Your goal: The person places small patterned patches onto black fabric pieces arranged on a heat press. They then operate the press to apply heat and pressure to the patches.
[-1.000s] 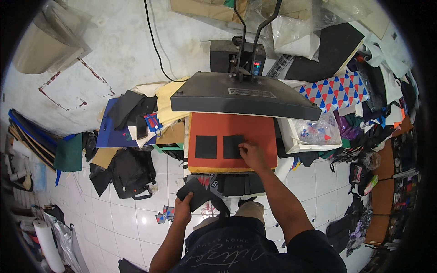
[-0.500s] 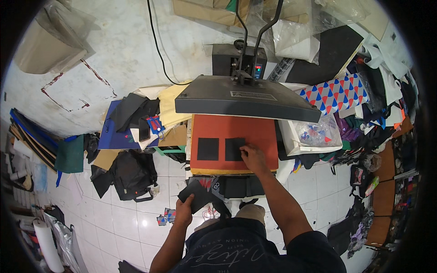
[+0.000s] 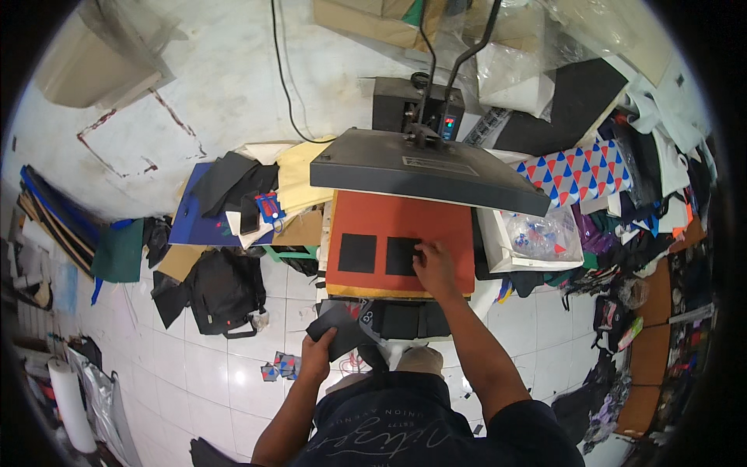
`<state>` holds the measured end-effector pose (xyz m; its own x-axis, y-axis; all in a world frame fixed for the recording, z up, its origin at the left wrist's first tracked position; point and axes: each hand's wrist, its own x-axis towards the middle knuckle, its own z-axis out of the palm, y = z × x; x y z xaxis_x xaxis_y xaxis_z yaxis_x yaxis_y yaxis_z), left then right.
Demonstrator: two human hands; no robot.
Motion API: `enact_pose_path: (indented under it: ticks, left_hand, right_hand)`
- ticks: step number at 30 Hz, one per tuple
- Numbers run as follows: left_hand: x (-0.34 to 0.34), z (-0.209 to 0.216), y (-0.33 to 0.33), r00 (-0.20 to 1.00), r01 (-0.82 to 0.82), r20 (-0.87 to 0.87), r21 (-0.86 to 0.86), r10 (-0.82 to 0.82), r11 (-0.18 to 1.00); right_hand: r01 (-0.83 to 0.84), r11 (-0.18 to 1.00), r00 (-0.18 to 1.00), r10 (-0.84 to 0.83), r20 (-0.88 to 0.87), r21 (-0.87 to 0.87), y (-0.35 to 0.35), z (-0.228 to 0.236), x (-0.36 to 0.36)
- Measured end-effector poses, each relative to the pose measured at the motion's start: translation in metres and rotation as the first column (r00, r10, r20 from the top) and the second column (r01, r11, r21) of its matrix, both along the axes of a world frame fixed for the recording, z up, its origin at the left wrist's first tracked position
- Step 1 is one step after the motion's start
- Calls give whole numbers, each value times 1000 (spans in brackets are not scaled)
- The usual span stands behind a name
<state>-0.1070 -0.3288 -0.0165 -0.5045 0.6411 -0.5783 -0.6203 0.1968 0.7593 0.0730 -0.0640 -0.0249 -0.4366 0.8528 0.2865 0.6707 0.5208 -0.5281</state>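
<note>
Two black fabric squares lie side by side on the orange pad (image 3: 405, 226) of the heat press. The right-hand square (image 3: 402, 255) sits under the fingertips of the person's right hand (image 3: 436, 268), which is spread flat on its right edge; the left-hand square (image 3: 357, 253) lies just beside it, untouched. Nearer the person, below the pad's front edge, the left hand (image 3: 315, 359) pinches a loose stack of black pieces (image 3: 338, 331), thumb on top.

The raised grey platen (image 3: 428, 167) hangs over the far part of the pad, and I'd guess it is hot, so a hand reaching further in could brush it. A nudge from those flat fingers could also skew the square or slide it against its neighbour, leaving the pair crooked. The stack in the left hand looks loosely held and could fan out and drop onto the white tiled floor (image 3: 233, 373), among the black bag (image 3: 222, 292) and scraps to the left.
</note>
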Motion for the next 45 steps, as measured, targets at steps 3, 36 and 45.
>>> enact_pose_path:
  ticks: [3, 36, 45]
  left_hand:
    - [5, 21, 13, 999, 22, -26, 61, -21, 998]
    - [95, 40, 48, 992, -61, -116, -55, 54, 997]
    - [108, 34, 41, 985, -83, -161, -133, 61, 988]
  right_hand:
    - [-65, 889, 986, -13, -167, -453, -28, 43, -8]
    - [-367, 624, 704, -299, -644, -690, 8, 19, 123]
    - [-70, 961, 989, 31, -148, -266, 39, -37, 122]
